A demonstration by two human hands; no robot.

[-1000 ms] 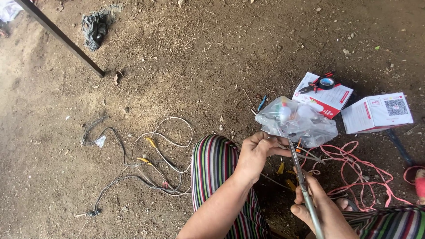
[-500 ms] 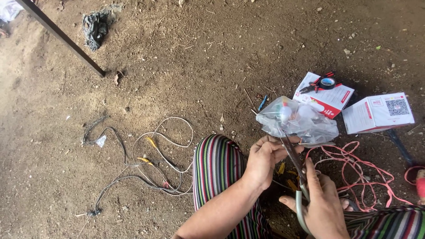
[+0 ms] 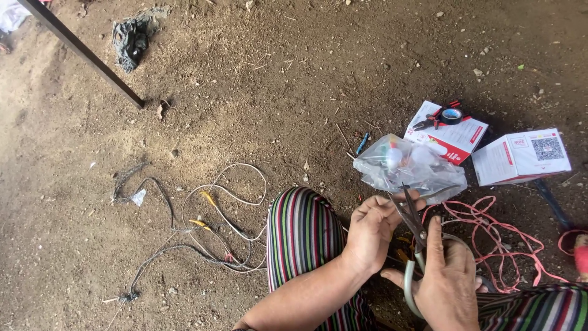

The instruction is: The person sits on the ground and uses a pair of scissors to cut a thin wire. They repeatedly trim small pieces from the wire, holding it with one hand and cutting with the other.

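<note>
- Far to the upper left of the clear crinkled plastic bag (image 3: 409,170), a dark straight metal bar (image 3: 82,53) is slanting across the packed brown dirt ground (image 3: 257,92), with a crumpled black rag (image 3: 130,38) lying just beside it.
- Left of the bag and well apart from it, a loose tangle of thin white and black wires with yellow plug ends (image 3: 202,236) is sprawling flat on the dirt, seemingly set aside out of the hands' way.
- Just left of and below the bag, a knee in soft striped multicoloured cloth (image 3: 303,236) is rising from the ground, suggesting the person is sitting low so the work stays close.
- Directly below the bag, the left hand (image 3: 370,233) is curling its fingers around something small; what it is pinching I cannot tell, but it is being held steady right at the blades.
- Below the bag and slightly right, the right hand (image 3: 447,279) is gripping the pale rounded handles of the grey metal scissors (image 3: 413,230), whose dark pointed blades are angling up toward the bag's lower edge, with the blade tips parted.
- Right of the scissors, thin pink cord (image 3: 490,236) is looping loosely over the dirt.
- Above and right of the bag, two white-and-red cardboard boxes (image 3: 520,156) are lying flat; red-handled pliers and a black tape roll (image 3: 446,115) are resting on the nearer one, probably to stay off the soil.
</note>
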